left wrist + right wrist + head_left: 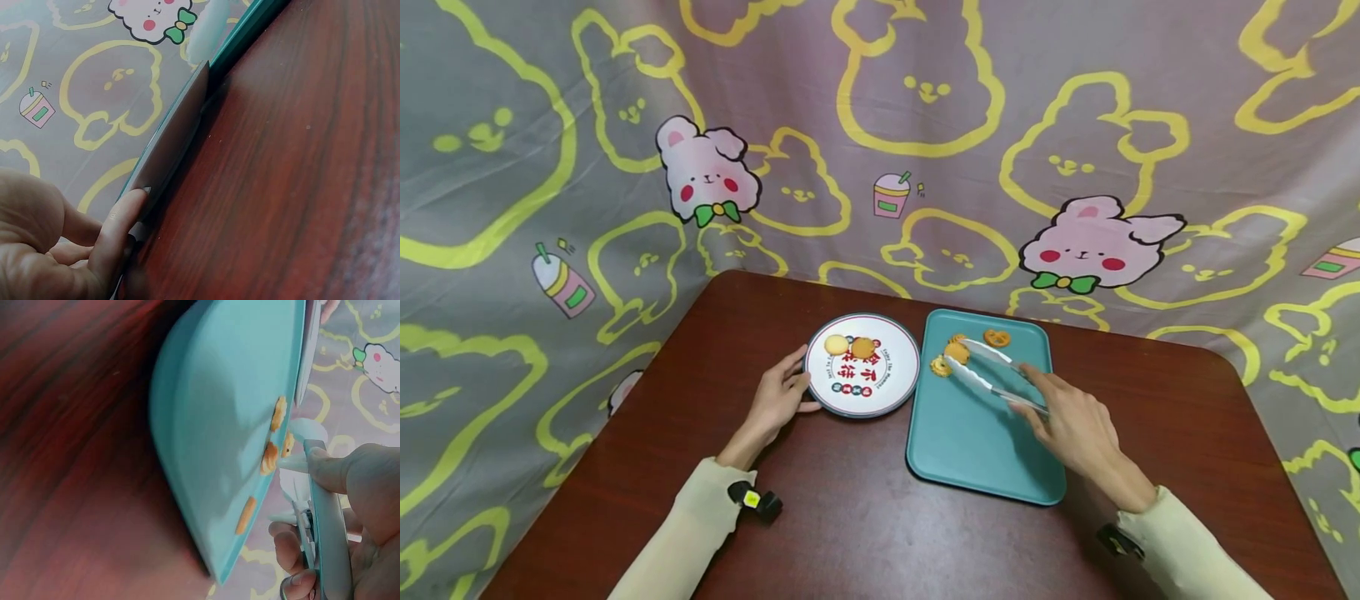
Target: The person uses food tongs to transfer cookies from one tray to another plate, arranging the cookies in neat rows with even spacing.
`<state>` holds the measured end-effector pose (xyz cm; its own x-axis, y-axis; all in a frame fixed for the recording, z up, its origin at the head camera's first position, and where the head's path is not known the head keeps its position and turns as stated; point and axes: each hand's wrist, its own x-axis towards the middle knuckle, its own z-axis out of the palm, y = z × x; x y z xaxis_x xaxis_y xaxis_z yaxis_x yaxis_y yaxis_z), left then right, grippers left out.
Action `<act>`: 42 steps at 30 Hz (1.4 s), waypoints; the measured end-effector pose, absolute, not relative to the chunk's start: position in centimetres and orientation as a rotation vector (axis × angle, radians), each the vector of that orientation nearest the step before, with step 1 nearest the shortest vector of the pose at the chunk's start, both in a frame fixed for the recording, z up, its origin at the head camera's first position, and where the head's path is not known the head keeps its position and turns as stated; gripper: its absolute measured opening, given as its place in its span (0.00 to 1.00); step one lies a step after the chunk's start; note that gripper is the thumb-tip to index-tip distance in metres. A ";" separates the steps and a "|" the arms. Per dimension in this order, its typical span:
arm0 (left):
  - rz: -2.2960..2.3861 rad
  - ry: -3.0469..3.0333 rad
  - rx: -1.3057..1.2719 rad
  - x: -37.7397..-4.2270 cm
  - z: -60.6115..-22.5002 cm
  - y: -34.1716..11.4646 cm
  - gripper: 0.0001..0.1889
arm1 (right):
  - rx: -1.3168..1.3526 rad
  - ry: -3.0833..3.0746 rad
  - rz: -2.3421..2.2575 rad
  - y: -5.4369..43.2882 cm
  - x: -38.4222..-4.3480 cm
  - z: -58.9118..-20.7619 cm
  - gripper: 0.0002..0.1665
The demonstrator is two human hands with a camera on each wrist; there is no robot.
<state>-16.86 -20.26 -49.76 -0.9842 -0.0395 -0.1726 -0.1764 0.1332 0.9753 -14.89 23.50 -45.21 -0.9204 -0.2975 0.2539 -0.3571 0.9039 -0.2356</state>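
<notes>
My left hand (778,392) holds the left rim of a round white plate (891,387) with red lettering. Its thumb lies along the plate's edge in the left wrist view. A pale round cookie (836,345) and a browner cookie (862,347) lie side by side on that plate. My right hand (1078,425) grips metal tongs (976,381) with white tips, reaching over the teal tray (970,442). Between the spread tips sits a round golden cookie (957,353). Close around it are a ring-shaped cookie (940,366) and another partly hidden one; a pretzel (997,337) lies further right.
Plate and tray stand nearly edge to edge on a dark red-brown wooden table (850,500). A patterned cloth (820,108) with bunny drawings hangs right behind the table's far and left edges.
</notes>
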 end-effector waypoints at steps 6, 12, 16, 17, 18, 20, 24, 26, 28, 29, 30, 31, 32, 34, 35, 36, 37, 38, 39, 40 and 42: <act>1.988 2.286 -0.219 -16.9 -49.8 -20.3 0.31 | 0.542 -2.849 0.404 22.1 -15.4 -45.0 0.39; 1.999 2.276 -0.216 -16.9 -49.8 -20.3 0.31 | 0.595 -2.848 0.370 20.5 -16.0 -45.0 0.38; 1.997 2.279 -0.212 -16.9 -49.8 -20.3 0.31 | 0.633 -2.827 0.349 19.5 -16.5 -45.0 0.38; 1.995 2.281 -0.209 -16.9 -49.8 -20.3 0.31 | 0.643 -2.822 0.345 19.3 -16.6 -45.0 0.38; 1.993 2.283 -0.207 -16.8 -49.7 -20.3 0.31 | 0.652 -2.817 0.339 19.1 -16.7 -45.0 0.38; 1.990 2.285 -0.206 -16.8 -49.8 -20.3 0.31 | 0.671 -2.807 0.326 18.6 -16.9 -44.9 0.38; 1.989 2.285 -0.211 -16.9 -49.8 -20.4 0.31 | 0.698 -2.791 0.303 17.9 -17.2 -44.8 0.38; 1.986 2.288 -0.208 -16.9 -49.8 -20.4 0.31 | 0.708 -2.787 0.299 17.7 -17.3 -44.8 0.38; 1.984 2.288 -0.206 -16.8 -49.8 -20.3 0.31 | 0.715 -2.782 0.297 17.4 -17.4 -44.8 0.38; 1.982 2.289 -0.211 -16.9 -49.8 -20.3 0.31 | 0.720 -2.781 0.295 17.3 -17.5 -44.8 0.38; 1.979 2.290 -0.214 -16.9 -49.8 -20.3 0.31 | 0.725 -2.781 0.294 17.2 -17.5 -44.8 0.38; 1.977 2.290 -0.211 -16.8 -49.8 -20.2 0.32 | 0.730 -2.781 0.293 17.1 -17.5 -44.9 0.38; 1.973 2.293 -0.209 -16.8 -49.9 -20.2 0.32 | 0.733 -2.780 0.290 17.0 -17.6 -44.9 0.38; 1.973 2.288 -0.221 -16.9 -49.9 -20.2 0.32 | 0.736 -2.783 0.282 16.8 -17.6 -44.9 0.38; 1.972 2.288 -0.223 -16.9 -49.9 -20.2 0.32 | 0.735 -2.786 0.281 16.7 -17.7 -44.9 0.38; 1.973 2.287 -0.220 -16.9 -49.9 -20.2 0.32 | 0.733 -2.790 0.278 16.6 -17.7 -44.9 0.38; 1.974 2.287 -0.215 -16.9 -49.9 -20.3 0.32 | 0.731 -2.796 0.274 16.5 -17.8 -44.9 0.37; 1.975 2.288 -0.215 -16.9 -49.9 -20.3 0.31 | 0.728 -2.803 0.271 16.4 -17.8 -44.8 0.37; 1.978 2.287 -0.215 -16.9 -49.9 -20.3 0.31 | 0.725 -2.809 0.265 16.3 -17.9 -44.8 0.37; 1.981 2.287 -0.213 -16.9 -49.9 -20.3 0.31 | 0.723 -2.815 0.260 16.3 -18.0 -44.7 0.37; 1.983 2.290 -0.204 -16.9 -49.8 -20.3 0.31 | 0.719 -2.826 0.259 16.1 -18.1 -44.6 0.37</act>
<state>-16.87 -20.27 -49.84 -0.9854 -0.0322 -0.1670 -0.1698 0.1406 0.9754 -18.08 16.07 -44.62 -0.8578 -0.4500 0.2483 -0.4876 0.8653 -0.1163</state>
